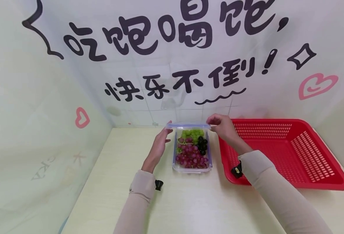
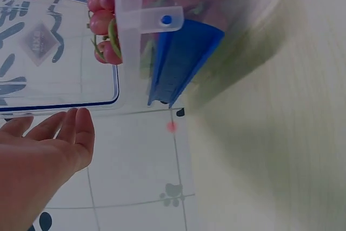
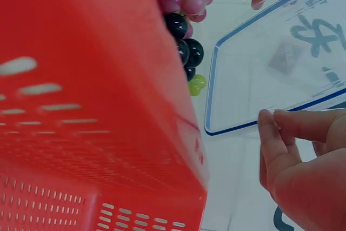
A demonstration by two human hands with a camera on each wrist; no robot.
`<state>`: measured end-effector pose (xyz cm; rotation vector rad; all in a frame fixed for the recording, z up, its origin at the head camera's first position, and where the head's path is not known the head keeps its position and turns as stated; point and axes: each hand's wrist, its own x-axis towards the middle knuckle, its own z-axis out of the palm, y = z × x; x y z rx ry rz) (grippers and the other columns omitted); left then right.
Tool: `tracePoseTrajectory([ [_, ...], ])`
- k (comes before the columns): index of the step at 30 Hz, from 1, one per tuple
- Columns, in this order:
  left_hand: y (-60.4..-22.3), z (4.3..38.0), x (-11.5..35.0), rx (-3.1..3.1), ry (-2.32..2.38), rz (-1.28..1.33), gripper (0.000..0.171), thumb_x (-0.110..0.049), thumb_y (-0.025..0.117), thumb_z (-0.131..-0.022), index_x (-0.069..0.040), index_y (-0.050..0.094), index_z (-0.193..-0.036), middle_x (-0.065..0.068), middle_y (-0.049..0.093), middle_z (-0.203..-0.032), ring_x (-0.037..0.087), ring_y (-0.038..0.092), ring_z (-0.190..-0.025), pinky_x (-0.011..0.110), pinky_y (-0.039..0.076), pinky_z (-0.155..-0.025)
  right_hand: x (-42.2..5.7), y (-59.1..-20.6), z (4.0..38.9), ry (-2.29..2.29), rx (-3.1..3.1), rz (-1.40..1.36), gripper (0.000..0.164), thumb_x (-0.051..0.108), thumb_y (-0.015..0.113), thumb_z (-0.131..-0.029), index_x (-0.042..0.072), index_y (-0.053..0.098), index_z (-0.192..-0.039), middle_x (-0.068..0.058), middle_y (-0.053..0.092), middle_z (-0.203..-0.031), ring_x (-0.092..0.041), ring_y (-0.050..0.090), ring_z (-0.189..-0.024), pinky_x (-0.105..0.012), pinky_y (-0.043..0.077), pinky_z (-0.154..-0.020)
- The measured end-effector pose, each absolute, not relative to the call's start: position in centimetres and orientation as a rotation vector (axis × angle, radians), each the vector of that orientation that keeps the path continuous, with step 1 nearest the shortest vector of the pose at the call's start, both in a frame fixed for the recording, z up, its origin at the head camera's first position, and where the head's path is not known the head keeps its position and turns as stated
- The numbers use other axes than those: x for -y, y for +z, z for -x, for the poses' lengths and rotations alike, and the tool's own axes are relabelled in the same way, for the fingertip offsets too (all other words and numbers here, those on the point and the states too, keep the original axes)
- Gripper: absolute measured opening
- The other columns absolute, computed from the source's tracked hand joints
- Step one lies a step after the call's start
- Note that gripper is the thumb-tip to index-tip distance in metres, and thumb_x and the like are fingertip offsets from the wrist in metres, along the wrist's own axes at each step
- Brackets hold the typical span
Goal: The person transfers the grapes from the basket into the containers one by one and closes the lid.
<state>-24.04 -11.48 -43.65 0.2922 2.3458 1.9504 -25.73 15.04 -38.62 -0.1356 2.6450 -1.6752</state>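
Note:
A clear plastic lid (image 1: 188,125) with a blue seal stands tilted above the far end of a clear food container (image 1: 191,170). In the container lie purple grapes (image 1: 191,156), green grapes (image 1: 193,134) and black grapes (image 1: 202,145). My right hand (image 1: 223,127) pinches the lid's right edge between thumb and fingers; the right wrist view shows this grip closely. At the lid's left edge is my left hand (image 1: 158,144), its fingers (image 2: 67,128) extended against or just beside the rim. A blue side latch (image 2: 184,60) hangs unfastened on the container.
A red perforated basket (image 1: 277,187) stands right of the container, under my right forearm. Behind the pale table (image 1: 110,182) rises a white wall sheet (image 1: 160,110) with black lettering. Another sheet (image 1: 37,136) bounds the left side.

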Motion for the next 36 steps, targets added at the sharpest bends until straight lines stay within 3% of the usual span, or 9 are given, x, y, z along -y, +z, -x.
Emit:
tracePoseTrajectory([
  [4, -44.8, 24.2, 11.4, -2.325, 1.949, -0.339, 0.06, -0.053, 0.024, -0.107, -0.024, 0.025, -0.159, 0.003, 0.03, -0.162, 0.028, 0.033, -0.145, 0.054, 0.035, -0.111, -14.9, -39.1, 25.9, -1.611, -2.643, 0.077, 0.025, -0.015, 0.052, -0.091, -0.005, 0.069, -0.107, -0.021, 0.066, -0.116, -0.031, 0.059, -0.103, -0.037, 0.054, -0.088],
  [8, -45.8, 24.0, 11.3, -2.311, 1.952, -0.407, 0.058, -0.049, 0.021, -0.108, -0.023, 0.022, -0.16, 0.0, 0.023, -0.164, 0.026, 0.028, -0.148, 0.056, 0.033, -0.111, -14.7, -39.4, 25.8, -1.561, -2.626, -0.025, 0.023, -0.004, 0.05, -0.097, -0.003, 0.071, -0.108, -0.021, 0.065, -0.121, -0.029, 0.055, -0.099, -0.027, 0.048, -0.077],
  [13, -46.9, 23.6, 11.0, -2.315, 1.939, -0.468, 0.055, -0.037, 0.015, -0.11, -0.013, 0.02, -0.16, 0.006, 0.022, -0.165, 0.029, 0.025, -0.149, 0.056, 0.032, -0.111, -14.3, -39.4, 25.5, -1.452, -2.595, -0.062, 0.025, 0.006, 0.051, -0.101, -0.001, 0.068, -0.118, -0.021, 0.06, -0.131, -0.032, 0.053, -0.109, -0.034, 0.05, -0.087],
  [17, -47.5, 23.3, 10.7, -2.301, 1.958, -0.479, 0.052, -0.028, 0.015, -0.111, -0.005, 0.022, -0.158, 0.013, 0.023, -0.163, 0.033, 0.024, -0.149, 0.053, 0.024, -0.118, -14.0, -39.3, 25.2, -1.37, -2.599, -0.026, 0.026, 0.006, 0.054, -0.099, -0.001, 0.065, -0.122, -0.022, 0.06, -0.128, -0.034, 0.054, -0.112, -0.043, 0.051, -0.099],
  [21, -47.7, 22.8, 10.3, -2.343, 1.95, -0.486, 0.052, -0.025, 0.019, -0.111, 0.001, 0.024, -0.155, 0.016, 0.022, -0.162, 0.032, 0.017, -0.151, 0.047, 0.014, -0.122, -13.7, -39.4, 25.1, -1.312, -2.604, -0.01, 0.029, 0.003, 0.055, -0.097, -0.001, 0.062, -0.125, -0.023, 0.056, -0.132, -0.035, 0.052, -0.117, -0.046, 0.049, -0.101],
  [25, -48.3, 22.3, 10.3, -2.405, 1.891, -0.456, 0.053, -0.027, 0.022, -0.111, 0.001, 0.024, -0.155, 0.016, 0.021, -0.163, 0.03, 0.015, -0.152, 0.044, 0.011, -0.123, -13.2, -39.7, 25.2, -1.229, -2.615, 0.02, 0.036, 0.001, 0.058, -0.094, -0.002, 0.058, -0.13, -0.024, 0.051, -0.14, -0.036, 0.049, -0.121, -0.047, 0.048, -0.102],
  [30, -49.0, 21.9, 10.2, -2.528, 1.798, -0.386, 0.051, -0.029, 0.029, -0.11, -0.003, 0.031, -0.154, 0.016, 0.026, -0.162, 0.029, 0.02, -0.151, 0.045, 0.017, -0.122, -12.7, -39.8, 25.1, -1.084, -2.617, 0.057, 0.054, 0.0, 0.063, -0.092, -0.003, 0.045, -0.143, -0.025, 0.045, -0.146, -0.038, 0.046, -0.131, -0.05, 0.043, -0.107],
  [36, -48.4, 22.4, 10.3, -2.646, 1.737, -0.267, 0.041, -0.027, 0.044, -0.107, -0.005, 0.053, -0.14, 0.015, 0.047, -0.149, 0.032, 0.04, -0.14, 0.05, 0.039, -0.11, -12.4, -40.0, 25.1, -1.007, -2.613, 0.065, 0.065, 0.0, 0.065, -0.091, -0.006, 0.035, -0.148, -0.028, 0.041, -0.149, -0.04, 0.042, -0.137, -0.051, 0.04, -0.11],
])
